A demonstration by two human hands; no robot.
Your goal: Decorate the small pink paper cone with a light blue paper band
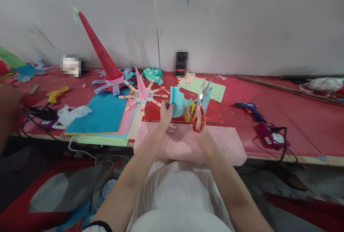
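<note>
My left hand (166,112) pinches the left edge of a light blue sheet of paper (177,104), whose top edge has a curved cut-out. In my right hand (200,115) is a pair of scissors (199,100) with one red and one yellow handle. The blades point up and away from me, a little apart, just right of the paper. Beneath my wrists lies a pink paper sheet (185,142) at the table's front edge. Red paper (215,112) and light green paper (219,90) lie behind the hands.
A pink paper cone with strips (142,90) and a tall red cone (103,54) stand left on the red table (309,117). Blue paper (98,112) lies nearby. Glue guns lie right (251,110) and left (57,94). Another person's blurred arm (9,113) shows at far left.
</note>
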